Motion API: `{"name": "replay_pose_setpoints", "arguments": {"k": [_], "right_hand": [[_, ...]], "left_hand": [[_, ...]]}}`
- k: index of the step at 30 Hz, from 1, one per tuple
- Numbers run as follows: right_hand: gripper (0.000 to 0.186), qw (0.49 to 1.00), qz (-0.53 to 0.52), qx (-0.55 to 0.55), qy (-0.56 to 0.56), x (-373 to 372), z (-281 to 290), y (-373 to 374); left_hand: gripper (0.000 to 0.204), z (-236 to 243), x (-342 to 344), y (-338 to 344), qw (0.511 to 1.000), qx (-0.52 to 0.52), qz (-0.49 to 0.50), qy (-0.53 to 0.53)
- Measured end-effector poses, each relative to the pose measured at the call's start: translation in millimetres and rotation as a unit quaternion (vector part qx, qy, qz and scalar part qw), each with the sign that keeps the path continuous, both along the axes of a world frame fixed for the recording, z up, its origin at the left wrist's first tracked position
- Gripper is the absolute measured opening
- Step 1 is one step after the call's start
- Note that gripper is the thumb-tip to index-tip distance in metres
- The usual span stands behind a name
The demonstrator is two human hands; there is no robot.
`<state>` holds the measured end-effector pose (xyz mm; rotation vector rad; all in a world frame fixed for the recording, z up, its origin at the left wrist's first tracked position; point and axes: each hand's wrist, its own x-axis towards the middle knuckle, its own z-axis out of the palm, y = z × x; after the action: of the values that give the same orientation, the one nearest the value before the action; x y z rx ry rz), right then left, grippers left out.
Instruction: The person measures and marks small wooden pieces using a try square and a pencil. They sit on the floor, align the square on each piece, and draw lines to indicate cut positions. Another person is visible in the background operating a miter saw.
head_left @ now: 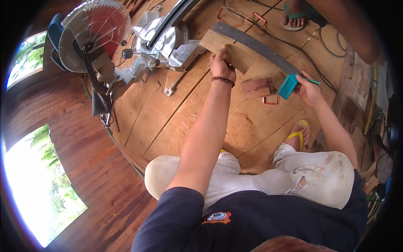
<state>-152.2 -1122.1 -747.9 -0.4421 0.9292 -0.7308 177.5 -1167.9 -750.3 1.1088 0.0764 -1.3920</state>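
Observation:
My left hand (pixel 222 64) grips a pale wooden board (pixel 235 56) that lies on the floor beside the base of a mitre saw (pixel 126 46). My right hand (pixel 310 89) holds a teal square (pixel 289 86) with a long dark steel blade (pixel 256 44) laid across the board, and a thin green pencil sticks out of its fingers. A short reddish wood offcut (pixel 256 88) lies just in front of the square. I sit on a plywood floor (pixel 176 117) with knees bent.
The saw's red-centred circular blade (pixel 98 27) is raised at upper left. Another person's foot in a green sandal (pixel 292 19) stands at the top, near dark cables (pixel 331 46). Small red metal clips (pixel 228 13) lie about. Wood scraps are stacked at the right.

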Motion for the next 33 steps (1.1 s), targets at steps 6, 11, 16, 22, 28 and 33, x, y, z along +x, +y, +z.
{"name": "replay_pose_setpoints", "arguments": {"k": [6,11,16,22,28,33], "right_hand": [[0.021,0.998,-0.018,-0.008,0.062,-34,-17,-12],[0.021,0.995,-0.025,-0.009,0.1,-58,-30,-20],[0.026,0.995,-0.022,-0.016,0.091,-70,-32,-17],[0.031,0.987,-0.098,-0.008,0.126,-85,-43,-26],[0.046,0.979,-0.08,-0.045,0.183,-93,-51,-48],[0.059,0.947,-0.11,-0.041,0.298,-76,-54,-57]], "left_hand": [[0.039,-21,-1,14,0.997,0.068,0.043,0.02],[0.039,-30,-12,21,0.996,0.09,-0.009,0.017],[0.04,-31,-25,26,0.99,0.108,-0.084,0.024],[0.038,-11,-6,16,0.828,0.269,-0.438,-0.226],[0.027,-14,27,3,0.612,0.101,-0.364,-0.695],[0.028,-28,24,-15,0.585,-0.072,-0.347,-0.729]]}}
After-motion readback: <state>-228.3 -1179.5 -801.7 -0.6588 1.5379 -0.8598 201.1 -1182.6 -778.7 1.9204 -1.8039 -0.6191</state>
